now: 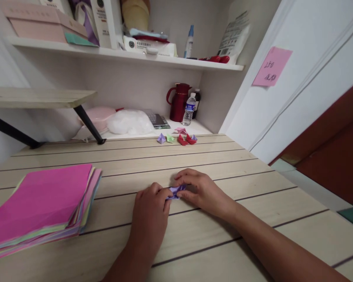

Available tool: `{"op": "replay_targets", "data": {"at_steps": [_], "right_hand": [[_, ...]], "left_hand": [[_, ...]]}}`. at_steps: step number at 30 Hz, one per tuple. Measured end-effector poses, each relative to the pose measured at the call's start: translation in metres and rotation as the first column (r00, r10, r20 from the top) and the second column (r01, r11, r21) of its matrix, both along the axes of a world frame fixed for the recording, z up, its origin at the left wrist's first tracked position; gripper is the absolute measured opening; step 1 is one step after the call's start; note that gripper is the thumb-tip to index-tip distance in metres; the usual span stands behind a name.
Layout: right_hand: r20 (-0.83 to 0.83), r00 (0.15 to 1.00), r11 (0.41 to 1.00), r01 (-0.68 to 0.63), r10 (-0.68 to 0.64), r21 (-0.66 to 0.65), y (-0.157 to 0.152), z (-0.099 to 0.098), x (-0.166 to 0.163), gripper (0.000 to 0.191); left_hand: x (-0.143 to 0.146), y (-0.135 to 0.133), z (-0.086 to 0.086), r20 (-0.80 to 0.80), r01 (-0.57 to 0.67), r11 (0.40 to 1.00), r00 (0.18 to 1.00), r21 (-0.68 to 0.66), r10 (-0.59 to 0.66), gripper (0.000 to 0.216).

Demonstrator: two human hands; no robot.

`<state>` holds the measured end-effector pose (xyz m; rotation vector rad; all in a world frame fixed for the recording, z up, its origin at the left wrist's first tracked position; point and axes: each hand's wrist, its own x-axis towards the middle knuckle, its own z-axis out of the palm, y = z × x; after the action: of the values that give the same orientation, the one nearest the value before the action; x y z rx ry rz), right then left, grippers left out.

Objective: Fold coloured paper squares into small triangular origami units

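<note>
Between my two hands, just above the wooden table (223,243), is a small folded piece of purple paper (175,192). My left hand (153,203) pinches its left end between thumb and fingers. From the other side my right hand (195,190) grips the right end, thumb in front and fingers behind. My fingers cover part of the folds, so the full shape is hidden. Farther back on the table stand several small folded paper pieces: a purple one (161,138), a green one (170,138), red ones (191,139) and a pink one (181,131).
A stack of coloured paper (47,196), bright pink on top, lies at the left. Behind the table are a dark red jug (179,102), a water bottle (189,109) and a white plastic bag (131,122). A small raised shelf (41,98) stands back left.
</note>
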<state>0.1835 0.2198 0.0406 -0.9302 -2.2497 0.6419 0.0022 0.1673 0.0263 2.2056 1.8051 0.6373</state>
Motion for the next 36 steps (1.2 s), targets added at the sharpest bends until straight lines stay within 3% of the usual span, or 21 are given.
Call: {"op": "replay_targets", "data": {"at_steps": [7, 12, 19, 22, 30, 36], "right_hand": [[0.148, 0.987, 0.973, 0.019, -0.054, 0.232, -0.007, 0.000, -0.007, 0.014], [0.151, 0.984, 0.981, 0.062, -0.091, 0.186, -0.003, -0.005, -0.009, 0.015], [0.034, 0.999, 0.995, -0.027, 0.030, -0.091, 0.003, 0.006, 0.000, 0.025], [0.007, 0.998, 0.987, -0.057, 0.059, -0.150, 0.003, 0.008, 0.003, 0.014], [0.065, 0.998, 0.995, 0.021, -0.014, -0.102, 0.001, 0.007, 0.000, 0.018], [0.225, 0.973, 0.997, 0.046, -0.058, 0.056, -0.001, 0.005, -0.002, 0.007]], "left_hand": [[0.002, -0.003, 0.002, -0.047, 0.011, 1.000, 0.999, 0.020, -0.010, 0.025], [0.006, -0.005, 0.001, -0.093, 0.017, 0.999, 0.996, 0.028, -0.015, 0.025], [0.005, -0.004, 0.001, -0.072, 0.012, 1.000, 0.997, 0.027, -0.010, 0.020], [0.005, -0.003, 0.001, -0.103, 0.018, 1.000, 0.995, 0.016, -0.016, 0.018], [0.005, -0.005, 0.002, -0.136, 0.033, 0.999, 0.990, 0.008, -0.032, 0.022], [0.006, -0.004, 0.002, -0.162, 0.044, 0.999, 0.986, -0.005, -0.044, 0.021]]}}
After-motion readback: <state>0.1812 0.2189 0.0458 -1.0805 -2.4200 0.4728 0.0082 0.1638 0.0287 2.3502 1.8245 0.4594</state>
